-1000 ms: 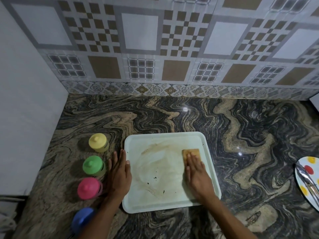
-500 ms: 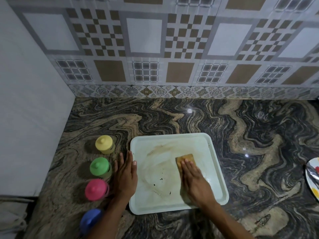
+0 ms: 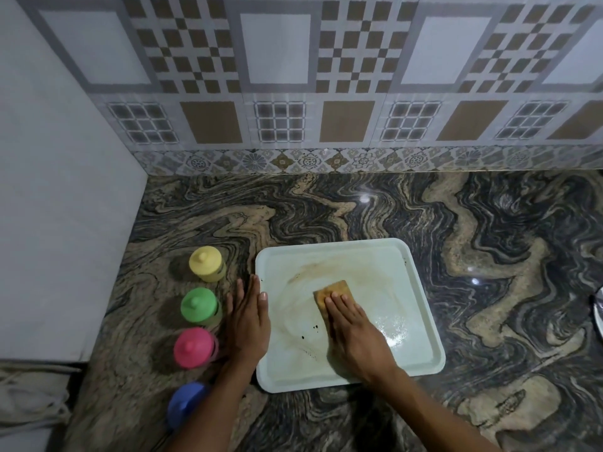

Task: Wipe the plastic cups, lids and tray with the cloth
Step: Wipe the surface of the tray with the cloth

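Right hand [image 3: 354, 337] is pressing flat, fingers straight, on the orange cloth [image 3: 329, 290] at the middle of the pale tray [image 3: 408, 272]. Left hand [image 3: 248, 321], fingers straight and holding nothing, is lying against the tray's 9 o'clock edge. Yellow cup [image 3: 205, 264], green cup [image 3: 197, 305], pink cup [image 3: 192, 347] and blue cup [image 3: 184, 399], all lidded, are standing in a row at 9 o'clock of that hand

Behind the tray [image 3: 375, 256] the worktop [image 3: 326, 207] runs open to the tiled wall [image 3: 277, 53], and on the right as far as the edge of a plate [image 3: 599, 316]. On the left, four lidded cups stand in a row: yellow cup [image 3: 206, 264], green cup [image 3: 198, 305], pink cup [image 3: 193, 347], blue cup [image 3: 186, 401]. The left hand [image 3: 248, 321] fills the narrow gap between them and the tray. A side wall [image 3: 58, 190] closes the left.
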